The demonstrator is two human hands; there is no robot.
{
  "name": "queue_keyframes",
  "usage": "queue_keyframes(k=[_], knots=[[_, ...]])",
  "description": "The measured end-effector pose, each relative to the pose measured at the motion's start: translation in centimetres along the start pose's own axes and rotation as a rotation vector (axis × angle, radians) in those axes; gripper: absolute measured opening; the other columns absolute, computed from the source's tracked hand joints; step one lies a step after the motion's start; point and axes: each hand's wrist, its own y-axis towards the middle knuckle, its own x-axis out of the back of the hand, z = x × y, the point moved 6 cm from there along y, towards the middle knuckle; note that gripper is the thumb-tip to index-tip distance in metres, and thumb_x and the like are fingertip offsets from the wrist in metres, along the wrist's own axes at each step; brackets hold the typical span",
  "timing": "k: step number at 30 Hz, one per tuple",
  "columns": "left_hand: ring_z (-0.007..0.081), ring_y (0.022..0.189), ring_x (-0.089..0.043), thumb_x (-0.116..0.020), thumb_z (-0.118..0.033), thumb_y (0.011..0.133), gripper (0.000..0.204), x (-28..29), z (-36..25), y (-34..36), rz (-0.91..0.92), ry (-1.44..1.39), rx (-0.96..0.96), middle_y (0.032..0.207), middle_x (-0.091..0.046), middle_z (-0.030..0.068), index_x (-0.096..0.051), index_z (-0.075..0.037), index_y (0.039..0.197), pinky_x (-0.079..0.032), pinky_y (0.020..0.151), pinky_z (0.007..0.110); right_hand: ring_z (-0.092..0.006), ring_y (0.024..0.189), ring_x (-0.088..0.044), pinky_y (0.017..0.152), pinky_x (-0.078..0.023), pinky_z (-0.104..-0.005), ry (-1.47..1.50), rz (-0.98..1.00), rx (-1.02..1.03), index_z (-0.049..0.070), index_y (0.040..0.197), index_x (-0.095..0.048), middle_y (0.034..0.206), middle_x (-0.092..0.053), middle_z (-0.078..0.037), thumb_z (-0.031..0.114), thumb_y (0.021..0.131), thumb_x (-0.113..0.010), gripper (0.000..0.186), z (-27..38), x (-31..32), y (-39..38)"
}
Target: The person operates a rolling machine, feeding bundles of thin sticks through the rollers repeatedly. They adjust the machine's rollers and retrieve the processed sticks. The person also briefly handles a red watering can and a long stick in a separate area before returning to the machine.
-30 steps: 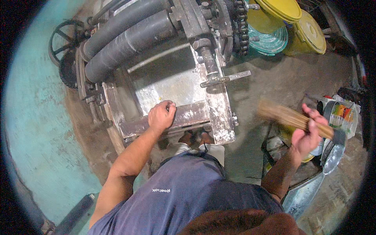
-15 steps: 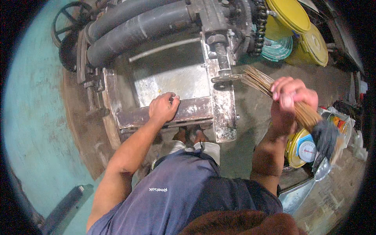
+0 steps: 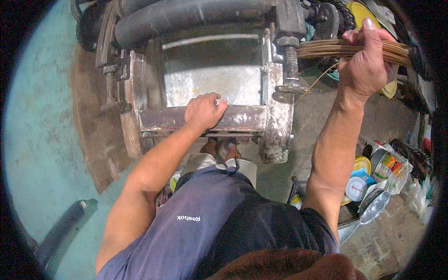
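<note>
My right hand (image 3: pixel 366 65), raised at the far right, is closed round a stick broom (image 3: pixel 322 48), a bundle of thin brown sticks. The broom lies nearly level, its sticks reaching left past the machine's screw post and its dark bound end at the right rim. One stick hangs loose below the bundle. My left hand (image 3: pixel 205 111) rests on the worn brown front bar (image 3: pixel 158 119) of the roller machine, fingers loosely bent forward over it and thumb apart. Beyond the bar lies a pale metal tray (image 3: pixel 219 88) with a small yellow bit on it.
Big dark rollers (image 3: pixel 186 21) span the machine's far side, beside the threaded screw (image 3: pixel 292 65) and its small handwheel. Yellow-lidded buckets stand at far right. A dial scale (image 3: pixel 357 187), a metal scoop (image 3: pixel 374 209) and plastic bags crowd the floor at right. A dark roller (image 3: pixel 63 228) lies lower left.
My right hand has moved up and away with the broom, which has turned from slanting to nearly level. My left hand stays on the bar. The view has shifted.
</note>
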Motion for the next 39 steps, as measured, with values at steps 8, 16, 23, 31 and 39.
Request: queue_keyframes(k=[8, 16, 23, 31, 39], knots=[[0.0393, 0.101, -0.070, -0.056, -0.050, 0.094, 0.049, 0.5, -0.6, -0.2, 0.054, -0.017, 0.021, 0.103, -0.074, 0.0204, -0.074, -0.009, 0.114, -0.052, 0.093, 0.051, -0.0288, 0.083, -0.068, 0.088, -0.058, -0.0511, -0.038, 0.247, 0.229, 0.000, 0.107, -0.054, 0.090, -0.065, -0.018, -0.002, 0.091, -0.063, 0.019, 0.3, 1.1, -3.7], [0.0362, 0.109, -0.068, -0.056, -0.049, 0.094, 0.050, 0.6, -0.5, -0.2, 0.119, -0.012, 0.079, 0.111, -0.074, 0.0200, -0.073, -0.009, 0.117, -0.048, 0.100, 0.048, -0.0283, 0.091, -0.068, 0.094, -0.057, -0.0512, -0.135, 0.139, -0.038, -0.001, 0.109, -0.052, 0.098, -0.063, -0.016, -0.009, 0.085, -0.063, 0.027, 0.9, 2.0, -4.6], [0.0410, 0.098, -0.071, -0.056, -0.049, 0.094, 0.047, 0.1, 0.1, -0.3, 0.019, -0.005, -0.005, 0.102, -0.075, 0.0210, -0.075, -0.010, 0.112, -0.054, 0.089, 0.052, -0.0267, 0.084, -0.067, 0.086, -0.059, -0.0442, -0.079, 0.168, 0.395, -0.001, 0.098, -0.056, 0.091, -0.063, -0.015, -0.014, 0.077, -0.066, 0.026, -1.3, -0.3, -6.1], [0.0394, 0.103, -0.070, -0.056, -0.051, 0.094, 0.048, 0.2, -0.1, -0.3, 0.044, -0.004, 0.027, 0.107, -0.075, 0.0195, -0.074, -0.010, 0.114, -0.053, 0.092, 0.051, -0.0222, 0.072, -0.057, 0.074, -0.052, -0.0407, -0.167, 0.309, -0.178, 0.001, 0.098, -0.051, 0.079, -0.058, -0.013, -0.002, 0.088, -0.059, 0.013, -1.6, 2.3, -4.8], [0.0399, 0.104, -0.069, -0.056, -0.051, 0.095, 0.049, 0.3, -0.4, -0.1, 0.052, -0.027, -0.016, 0.108, -0.074, 0.0201, -0.074, -0.010, 0.114, -0.052, 0.094, 0.051, -0.0261, 0.072, -0.061, 0.074, -0.055, -0.0430, -0.289, 0.091, 0.298, -0.001, 0.098, -0.051, 0.081, -0.060, -0.016, -0.005, 0.085, -0.061, 0.017, 1.7, 0.0, -5.6]])
